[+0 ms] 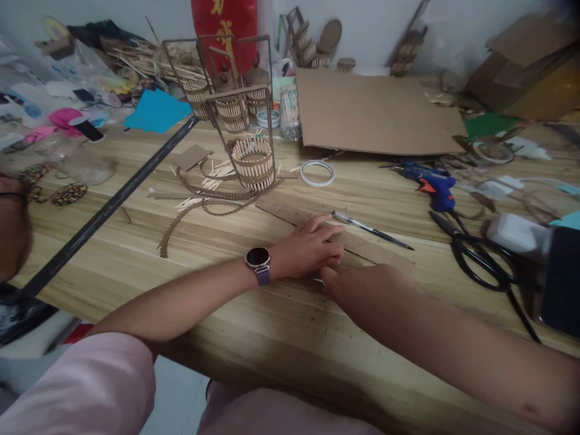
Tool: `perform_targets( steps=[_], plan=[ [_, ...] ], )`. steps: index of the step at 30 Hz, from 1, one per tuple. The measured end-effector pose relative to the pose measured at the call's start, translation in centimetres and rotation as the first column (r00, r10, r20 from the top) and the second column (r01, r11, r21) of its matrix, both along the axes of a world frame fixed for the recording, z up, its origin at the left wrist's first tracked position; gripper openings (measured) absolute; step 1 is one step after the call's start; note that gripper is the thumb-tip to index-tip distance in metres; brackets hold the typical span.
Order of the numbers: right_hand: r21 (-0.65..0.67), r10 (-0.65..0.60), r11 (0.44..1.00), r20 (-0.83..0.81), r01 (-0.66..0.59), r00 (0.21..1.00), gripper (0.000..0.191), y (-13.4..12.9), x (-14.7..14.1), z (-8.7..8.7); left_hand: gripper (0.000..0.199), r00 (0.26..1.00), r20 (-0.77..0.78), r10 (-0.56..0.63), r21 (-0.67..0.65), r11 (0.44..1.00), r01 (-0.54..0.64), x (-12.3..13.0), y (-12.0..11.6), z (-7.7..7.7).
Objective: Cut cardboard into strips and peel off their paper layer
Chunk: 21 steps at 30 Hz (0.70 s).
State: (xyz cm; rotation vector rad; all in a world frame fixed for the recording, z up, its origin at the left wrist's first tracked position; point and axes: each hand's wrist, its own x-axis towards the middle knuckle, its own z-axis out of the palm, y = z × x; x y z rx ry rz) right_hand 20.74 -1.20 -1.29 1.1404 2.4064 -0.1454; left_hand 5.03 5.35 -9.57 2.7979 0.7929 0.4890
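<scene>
My left hand [310, 244], with a watch [258, 258] on its wrist, lies palm down over a narrow cardboard strip [283, 211], its fingers stretched out and a little bent. My right hand [357, 284] is closed, its fingertips pressed down beside the left fingers; whatever it grips is hidden beneath it. A thin pale edge shows under the two hands. Just beyond them lies a clear pen [374, 230] with a black cap, slanting across the strip. Behind the left hand stands a small basket [254, 164] of cardboard and sticks with a tall handle.
Toothed cardboard strips [170, 232] and loose sticks lie left of the basket. A tape roll [317, 173], a large cardboard sheet [376, 112], a blue glue gun [430, 181], black scissors [480, 260] and a phone [562, 284] spread rightward. Another person's arm [13, 229] rests at far left.
</scene>
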Motion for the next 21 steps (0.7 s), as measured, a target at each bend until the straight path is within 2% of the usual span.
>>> perform_targets(
  steps=[4, 9, 17, 21],
  plan=[
    [-0.052, -0.011, 0.998, 0.148, 0.019, 0.989, 0.043, 0.2, -0.6, 0.6, 0.014, 1.0, 0.009, -0.004, -0.025, 1.0, 0.005, 0.0, 0.0, -0.1],
    [-0.03, -0.007, 0.999, 0.113, 0.01, 0.994, 0.046, 0.1, -0.5, 0.3, 0.012, 0.999, 0.029, -0.017, -0.039, 0.999, 0.018, 0.0, -0.1, -0.1],
    [-0.108, -0.003, 0.994, 0.146, 0.018, 0.989, 0.043, 0.3, 0.1, 0.5, 0.013, 0.999, -0.017, -0.045, 0.003, 0.999, 0.045, -0.2, -0.1, 0.0],
    [-0.107, -0.013, 0.994, 0.136, 0.028, 0.991, 0.044, 0.1, 0.5, 0.5, 0.015, 0.998, -0.015, -0.056, -0.002, 0.998, 0.056, -0.3, -0.1, 0.0]
  ],
)
